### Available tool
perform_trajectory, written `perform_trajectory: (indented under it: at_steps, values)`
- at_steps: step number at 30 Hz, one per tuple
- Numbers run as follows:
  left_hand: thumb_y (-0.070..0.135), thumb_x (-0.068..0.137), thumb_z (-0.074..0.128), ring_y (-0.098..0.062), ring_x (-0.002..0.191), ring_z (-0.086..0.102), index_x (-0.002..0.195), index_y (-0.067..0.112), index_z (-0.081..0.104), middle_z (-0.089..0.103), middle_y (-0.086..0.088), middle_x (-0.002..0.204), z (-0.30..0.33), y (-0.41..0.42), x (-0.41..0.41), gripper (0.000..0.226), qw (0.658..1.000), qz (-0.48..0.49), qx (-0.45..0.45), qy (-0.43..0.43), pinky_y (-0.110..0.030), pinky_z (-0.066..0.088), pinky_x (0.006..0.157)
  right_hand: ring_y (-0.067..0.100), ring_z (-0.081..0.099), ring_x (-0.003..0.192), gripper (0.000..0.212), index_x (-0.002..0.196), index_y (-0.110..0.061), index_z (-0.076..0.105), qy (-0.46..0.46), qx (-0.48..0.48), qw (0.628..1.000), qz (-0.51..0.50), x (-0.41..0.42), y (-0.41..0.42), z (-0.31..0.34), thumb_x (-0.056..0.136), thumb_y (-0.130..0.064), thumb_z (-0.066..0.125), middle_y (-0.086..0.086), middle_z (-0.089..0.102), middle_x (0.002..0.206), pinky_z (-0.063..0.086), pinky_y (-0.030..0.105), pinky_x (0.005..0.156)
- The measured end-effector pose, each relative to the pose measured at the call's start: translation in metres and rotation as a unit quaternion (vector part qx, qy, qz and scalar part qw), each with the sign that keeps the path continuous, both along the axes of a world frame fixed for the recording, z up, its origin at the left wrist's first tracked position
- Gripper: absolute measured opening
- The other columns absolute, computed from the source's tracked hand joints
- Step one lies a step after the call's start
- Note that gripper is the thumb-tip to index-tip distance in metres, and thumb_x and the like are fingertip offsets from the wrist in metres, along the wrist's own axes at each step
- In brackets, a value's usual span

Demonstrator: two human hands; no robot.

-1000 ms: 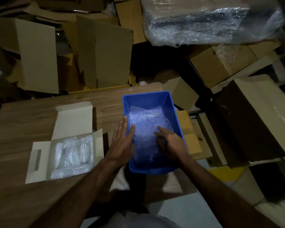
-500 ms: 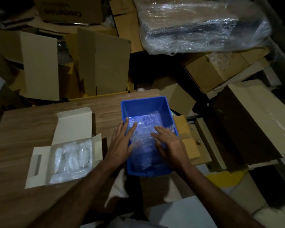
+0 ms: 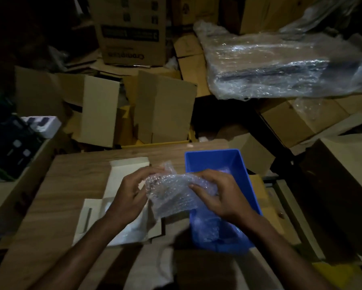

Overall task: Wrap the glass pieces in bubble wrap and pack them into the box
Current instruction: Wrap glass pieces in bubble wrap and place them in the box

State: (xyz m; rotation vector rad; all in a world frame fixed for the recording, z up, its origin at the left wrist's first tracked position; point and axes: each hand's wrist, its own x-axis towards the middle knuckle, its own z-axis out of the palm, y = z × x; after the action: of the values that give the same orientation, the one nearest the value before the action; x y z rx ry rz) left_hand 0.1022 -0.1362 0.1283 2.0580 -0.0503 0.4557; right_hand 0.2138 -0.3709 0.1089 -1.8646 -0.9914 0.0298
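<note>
One bundle of bubble wrap (image 3: 172, 193), held at frame centre above the desk (image 3: 71, 185), between the white carton and the blue bin. Left hand (image 3: 127, 193) grips its left end with curled fingers; right hand (image 3: 215, 193) pinches its right side, thumb on top. Whether a glass piece sits inside cannot be told; the wrap is cloudy and the light poor.

Risks, as judged:
- Wrap is loose and open at the lower edge; a piece inside may slide out and strike the desk.
- Bundle hangs over the gap between containers, unsupported from below; a slackened grip drops it.
- Dim light may hide an uncovered glass edge.

Containers:
- Blue bin (image 3: 245, 164), right of centre, near the desk's right edge: more bubble wrap lies in its lower half; contents under it not discernible.
- White carton (image 3: 92, 218), left of centre, flaps open, lid flap (image 3: 129, 166) raised toward the top of the frame: pale wrapped material shows inside, mostly hidden by the left forearm.
- Brown cartons (image 3: 163, 107), upper frame, behind the desk: contents unseen.
- Film-wrapped dark parcel (image 3: 291, 65), upper right.
</note>
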Motion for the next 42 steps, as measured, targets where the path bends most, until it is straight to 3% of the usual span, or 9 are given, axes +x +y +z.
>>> perform_trajectory:
  at_steps: [5,10,13,17,22,27,32,39,42]
  values:
    - [0.000,0.090,0.062,-0.021,0.087,0.069,0.097,0.006,0.069,0.072,-0.009,0.090,0.003,0.013,-0.022,0.012,0.985,0.110,-0.135,0.014,-0.040,0.057,0.072,0.013,0.071,0.078,0.020,0.092,-0.016,0.073,0.245,0.081,0.965,0.040,-0.016,0.053,0.021,0.088,-0.035,0.080,0.003,0.075,0.085,0.056,0.028,0.068]
    - [0.015,0.105,0.050,-0.012,0.070,0.075,0.096,0.017,0.070,0.078,0.004,0.077,-0.003,0.033,-0.039,0.021,0.850,0.245,-0.408,0.226,-0.024,0.058,0.055,0.037,0.058,0.129,0.065,0.127,-0.010,0.070,0.645,0.199,0.731,0.103,-0.031,0.076,0.014,0.074,-0.044,0.087,0.020,0.062,0.139,0.046,0.055,0.109]
    - [0.019,0.106,0.043,-0.019,0.053,0.071,0.088,0.011,0.065,0.069,-0.011,0.080,-0.007,0.048,-0.052,0.030,0.767,0.243,-0.511,0.302,-0.027,0.056,0.046,0.038,0.064,0.122,0.075,0.125,-0.002,0.070,0.713,0.235,0.644,0.147,-0.059,0.077,-0.005,0.064,-0.040,0.094,0.025,0.063,0.134,0.058,0.048,0.094]
    - [0.022,0.111,0.032,-0.011,0.043,0.068,0.088,0.012,0.056,0.071,-0.003,0.067,-0.021,0.065,-0.074,0.034,0.735,0.265,-0.517,0.350,-0.023,0.055,0.040,0.032,0.074,0.105,0.071,0.115,-0.005,0.076,0.717,0.152,0.666,0.141,-0.088,0.083,-0.026,0.054,-0.031,0.100,0.020,0.074,0.118,0.061,0.036,0.080]
    - [0.011,0.105,0.040,-0.013,0.035,0.063,0.076,0.006,0.064,0.066,-0.002,0.045,-0.029,0.064,-0.099,0.038,0.719,0.251,-0.520,0.387,-0.020,0.048,0.033,0.041,0.066,0.119,0.056,0.132,0.000,0.062,0.698,0.059,0.711,0.062,-0.102,0.121,-0.033,0.093,-0.040,0.071,0.025,0.067,0.129,0.054,0.051,0.102]
    - [0.008,0.096,0.052,-0.023,0.048,0.069,0.068,-0.005,0.075,0.069,-0.016,0.059,-0.039,0.072,-0.117,0.038,0.701,0.224,-0.525,0.427,-0.025,0.055,0.042,0.036,0.067,0.116,0.060,0.129,-0.003,0.066,0.728,0.037,0.680,0.074,-0.104,0.145,-0.030,0.094,-0.051,0.068,0.021,0.068,0.126,0.051,0.048,0.105]
    - [0.001,0.106,0.035,-0.015,0.029,0.058,0.037,-0.001,0.063,0.058,-0.012,0.039,-0.039,0.098,-0.131,0.074,0.687,0.215,-0.518,0.462,-0.020,0.043,0.029,0.034,0.066,0.120,0.058,0.129,0.004,0.064,0.726,-0.026,0.681,0.090,-0.098,0.143,-0.035,0.076,-0.004,0.086,0.023,0.067,0.130,0.048,0.046,0.111]
    - [0.022,0.094,0.064,-0.026,0.079,0.074,0.093,0.002,0.078,0.076,-0.014,0.088,-0.059,0.119,-0.137,0.024,0.692,0.151,-0.439,0.552,-0.041,0.062,0.078,0.042,0.065,0.118,0.050,0.122,0.003,0.067,0.707,-0.060,0.704,-0.030,-0.107,0.160,-0.034,0.083,-0.026,0.079,0.024,0.071,0.120,0.048,0.056,0.108]
    - [0.063,0.085,0.069,-0.030,0.120,0.063,0.137,0.016,0.058,0.065,-0.009,0.132,-0.067,0.123,-0.140,0.071,0.757,0.189,-0.337,0.527,-0.049,0.050,0.105,0.036,0.074,0.099,0.072,0.128,0.007,0.058,0.624,-0.085,0.771,-0.094,-0.117,0.165,-0.043,0.073,-0.030,0.088,0.021,0.076,0.105,0.061,0.050,0.089]
